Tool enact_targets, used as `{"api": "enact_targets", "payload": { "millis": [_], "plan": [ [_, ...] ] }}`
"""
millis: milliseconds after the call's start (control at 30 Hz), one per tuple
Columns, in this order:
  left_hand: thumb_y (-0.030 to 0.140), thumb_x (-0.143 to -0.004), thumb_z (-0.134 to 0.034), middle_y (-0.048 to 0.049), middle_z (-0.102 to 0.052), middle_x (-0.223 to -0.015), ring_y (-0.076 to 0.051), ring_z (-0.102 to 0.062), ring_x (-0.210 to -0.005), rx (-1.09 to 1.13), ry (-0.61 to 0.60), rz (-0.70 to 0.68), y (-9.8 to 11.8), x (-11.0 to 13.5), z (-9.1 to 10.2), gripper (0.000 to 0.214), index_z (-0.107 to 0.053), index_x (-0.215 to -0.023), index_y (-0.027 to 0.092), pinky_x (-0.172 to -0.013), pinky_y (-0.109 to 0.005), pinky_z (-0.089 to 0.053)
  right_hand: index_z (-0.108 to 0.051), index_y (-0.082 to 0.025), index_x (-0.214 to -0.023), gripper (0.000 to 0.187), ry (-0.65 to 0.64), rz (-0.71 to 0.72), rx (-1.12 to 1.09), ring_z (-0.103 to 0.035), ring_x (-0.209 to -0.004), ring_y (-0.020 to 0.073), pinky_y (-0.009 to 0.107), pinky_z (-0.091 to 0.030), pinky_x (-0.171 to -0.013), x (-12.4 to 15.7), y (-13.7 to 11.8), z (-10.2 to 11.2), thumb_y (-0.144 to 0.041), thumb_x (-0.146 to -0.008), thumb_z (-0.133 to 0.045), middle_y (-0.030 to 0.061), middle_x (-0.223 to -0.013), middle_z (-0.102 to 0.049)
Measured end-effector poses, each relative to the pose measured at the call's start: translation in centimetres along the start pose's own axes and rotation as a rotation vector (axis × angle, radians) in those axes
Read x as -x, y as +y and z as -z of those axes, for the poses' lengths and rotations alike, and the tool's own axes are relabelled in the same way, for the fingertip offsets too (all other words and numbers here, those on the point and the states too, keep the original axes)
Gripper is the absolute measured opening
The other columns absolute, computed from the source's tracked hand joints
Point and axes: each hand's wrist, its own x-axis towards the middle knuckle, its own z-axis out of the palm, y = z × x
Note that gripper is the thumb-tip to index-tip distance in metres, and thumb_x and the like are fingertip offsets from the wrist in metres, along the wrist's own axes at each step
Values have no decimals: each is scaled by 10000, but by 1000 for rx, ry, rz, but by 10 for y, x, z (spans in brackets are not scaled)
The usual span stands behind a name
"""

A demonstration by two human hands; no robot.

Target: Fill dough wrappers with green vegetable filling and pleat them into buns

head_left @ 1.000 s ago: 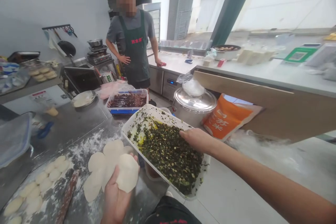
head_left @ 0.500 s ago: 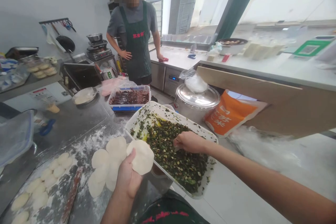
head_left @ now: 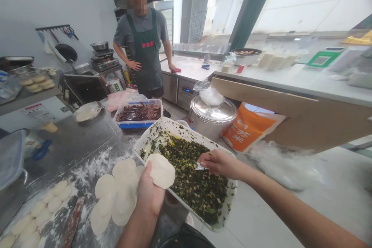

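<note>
My left hand (head_left: 150, 195) holds a round flat dough wrapper (head_left: 161, 170) up over the near edge of a white tray (head_left: 171, 125). The tray is full of dark green chopped filling (head_left: 192, 178). My right hand (head_left: 218, 162) hovers over the filling with its fingers closed on the handle of a small metal utensil (head_left: 200, 167), whose tip points at the wrapper. Several more flat wrappers (head_left: 117, 193) lie overlapped on the floured steel counter (head_left: 75, 143) just left of my left hand.
Small dough balls (head_left: 43, 209) and a rolling pin (head_left: 72, 223) lie at the near left. Behind the tray stand a blue-rimmed tub of dark filling (head_left: 139, 111), a lidded steel pot (head_left: 212, 116) and an orange bag (head_left: 247, 128). A person in a green apron (head_left: 145, 46) stands at the back.
My left hand has lifted the wrapper up and right, to the tray's edge. My right hand has drawn back from the filling, and a small utensil now shows in it.
</note>
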Motion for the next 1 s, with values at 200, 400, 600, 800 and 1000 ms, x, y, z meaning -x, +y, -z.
{"api": "enact_targets", "payload": {
  "millis": [200,400,600,800,1000],
  "plan": [
    [324,-785,-391,-125,-616,-914,-246,-551,-898,125,-173,173,-31,-7,-20,309,-590,-899,116,-803,-420,-420,-491,-279,-1094,364,416,80,395,-515,-684,133,241,-406,-634,17,-22,-35,-171,-799,-307,25,-770,-567],
    [299,-763,-419,-80,-614,-802,-201,-561,-799,111,-171,247,-29,-11,-20,247,-609,-785,143,-771,-385,-425,-407,-243,-1193,489,447,277,666,-470,-722,159,279,-409,-641,22,-12,-65,-56,-751,-309,71,-830,-522],
    [276,-763,-427,-74,-627,-852,-217,-555,-857,69,-99,67,-3,-19,-7,238,-613,-855,159,-792,-425,-416,-514,-280,-1046,323,375,118,673,-498,-734,137,235,-383,-623,24,-8,-16,-176,-819,-309,38,-824,-536],
    [268,-777,-411,-90,-623,-910,-232,-544,-905,48,-103,50,11,-20,-3,271,-593,-944,155,-810,-448,-407,-547,-203,-854,188,301,-6,752,-521,-775,168,243,-359,-602,-22,8,-10,-213,-794,-368,39,-820,-568],
    [256,-763,-440,-97,-627,-905,-235,-545,-912,55,-122,74,13,-18,6,262,-595,-945,148,-808,-437,-416,-573,-210,-743,170,51,181,658,-536,-719,132,211,-356,-618,-46,10,-28,-129,-710,-426,-1,-768,-597]
  ]
}}
